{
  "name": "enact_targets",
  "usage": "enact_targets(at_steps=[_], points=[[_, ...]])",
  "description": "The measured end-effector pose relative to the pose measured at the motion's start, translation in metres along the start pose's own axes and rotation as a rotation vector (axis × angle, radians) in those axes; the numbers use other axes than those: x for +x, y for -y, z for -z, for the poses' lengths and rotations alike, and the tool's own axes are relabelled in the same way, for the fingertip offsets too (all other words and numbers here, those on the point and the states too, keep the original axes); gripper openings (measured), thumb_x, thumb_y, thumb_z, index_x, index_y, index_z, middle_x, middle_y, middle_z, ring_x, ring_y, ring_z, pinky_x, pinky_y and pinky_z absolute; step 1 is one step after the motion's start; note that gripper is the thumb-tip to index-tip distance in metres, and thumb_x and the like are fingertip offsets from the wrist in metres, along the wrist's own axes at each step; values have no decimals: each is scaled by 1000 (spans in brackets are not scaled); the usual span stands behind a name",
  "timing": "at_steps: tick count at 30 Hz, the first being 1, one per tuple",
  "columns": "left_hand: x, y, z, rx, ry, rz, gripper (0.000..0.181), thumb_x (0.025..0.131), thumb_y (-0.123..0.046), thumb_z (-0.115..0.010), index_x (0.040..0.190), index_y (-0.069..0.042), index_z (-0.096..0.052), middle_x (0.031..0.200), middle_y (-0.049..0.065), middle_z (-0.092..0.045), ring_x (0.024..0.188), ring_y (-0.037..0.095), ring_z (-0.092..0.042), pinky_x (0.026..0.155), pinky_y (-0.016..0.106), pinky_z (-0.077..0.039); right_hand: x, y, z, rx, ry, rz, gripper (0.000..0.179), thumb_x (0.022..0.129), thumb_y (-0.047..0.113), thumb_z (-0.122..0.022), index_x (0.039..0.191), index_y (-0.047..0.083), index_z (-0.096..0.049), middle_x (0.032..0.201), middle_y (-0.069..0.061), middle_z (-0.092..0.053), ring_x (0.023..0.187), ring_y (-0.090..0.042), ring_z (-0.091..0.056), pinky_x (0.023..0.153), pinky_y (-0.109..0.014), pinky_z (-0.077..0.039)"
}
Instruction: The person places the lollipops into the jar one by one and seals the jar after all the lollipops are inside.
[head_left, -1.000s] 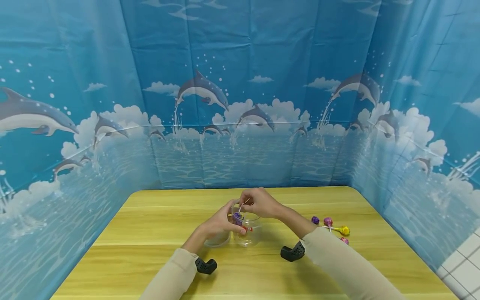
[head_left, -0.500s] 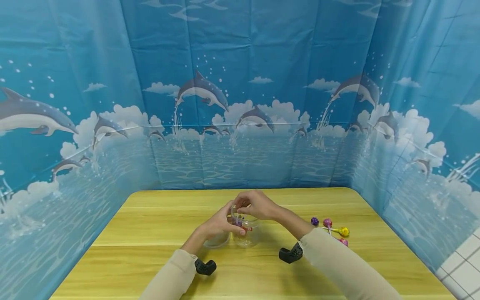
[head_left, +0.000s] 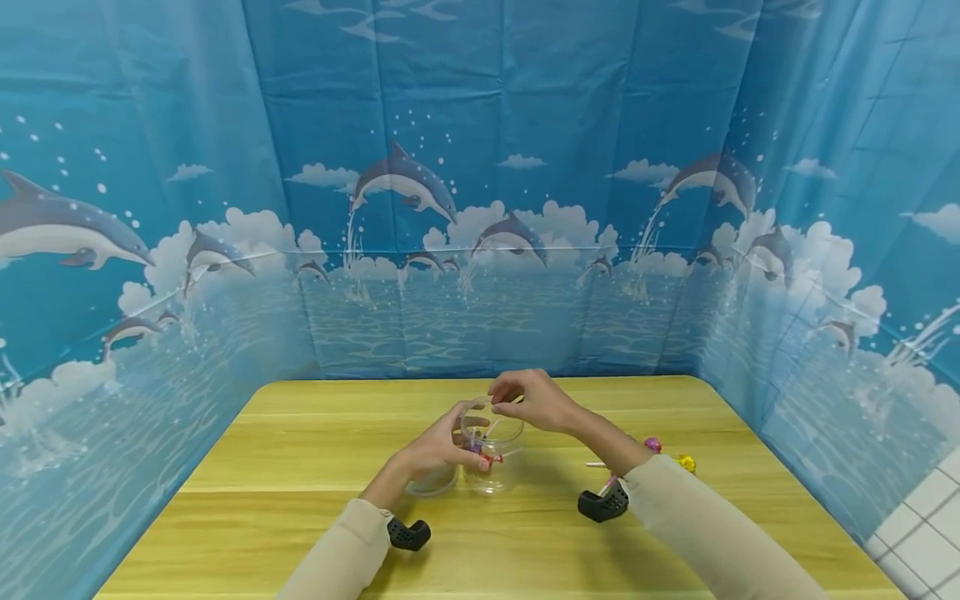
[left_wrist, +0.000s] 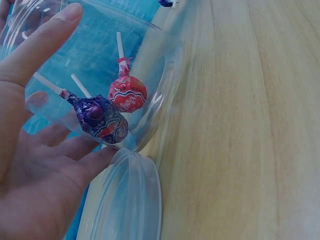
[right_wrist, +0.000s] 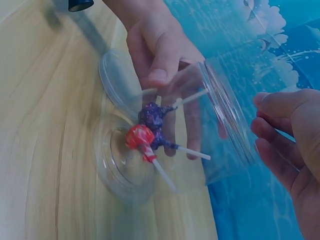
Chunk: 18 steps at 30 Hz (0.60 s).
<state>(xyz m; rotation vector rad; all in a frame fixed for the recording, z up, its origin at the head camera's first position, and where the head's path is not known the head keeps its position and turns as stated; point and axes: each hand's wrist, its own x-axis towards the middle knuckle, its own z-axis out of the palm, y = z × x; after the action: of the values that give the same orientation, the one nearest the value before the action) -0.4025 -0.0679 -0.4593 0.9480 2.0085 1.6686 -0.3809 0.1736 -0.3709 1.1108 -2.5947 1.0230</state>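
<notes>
My left hand (head_left: 438,446) grips a clear plastic jar (head_left: 510,477), thumb on one side and fingers round the other. Inside lie a red lollipop (left_wrist: 127,93) and two purple lollipops (right_wrist: 151,116), their white sticks pointing towards the mouth. Just beyond the rim (right_wrist: 227,110) is my right hand (right_wrist: 300,140), fingers loosely bent with nothing between them. A clear round lid (left_wrist: 135,200) stands beside the jar, partly behind the left hand in the head view.
On the table's right side lie a pink lollipop (head_left: 652,445) and a yellow lollipop (head_left: 686,462), with other sticks partly covered by the right sleeve (head_left: 697,521). A purple lollipop (left_wrist: 166,2) shows at the left wrist view's top edge. A dolphin-print curtain (head_left: 480,308) surrounds the wooden table (head_left: 300,500).
A purple lollipop has left my right hand and dropped into the jar. That hand has drawn back up and right from the mouth. The left hand stays on the jar.
</notes>
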Motion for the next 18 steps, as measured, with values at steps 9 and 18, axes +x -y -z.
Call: enact_targets(at_steps=[9,18], points=[[-1,-1,0,28,-13,-1,89,91,-12,-82,162,-21,-29,155,19,-44,131,35,-53,104,49,-46,-10,-5,12,9,-4,-6,20,97,9,-74,116,2,-72,97,2,-74,89,-13,-70,80,-35,-58],[1,2,1,10,-13,14,92,89,-12,-84,162,-15,-28,154,21,-44,124,32,-58,100,49,-49,-29,-15,25,-6,-26,-47,17,97,11,-74,114,6,-72,95,4,-73,87,-14,-70,79,-36,-58]])
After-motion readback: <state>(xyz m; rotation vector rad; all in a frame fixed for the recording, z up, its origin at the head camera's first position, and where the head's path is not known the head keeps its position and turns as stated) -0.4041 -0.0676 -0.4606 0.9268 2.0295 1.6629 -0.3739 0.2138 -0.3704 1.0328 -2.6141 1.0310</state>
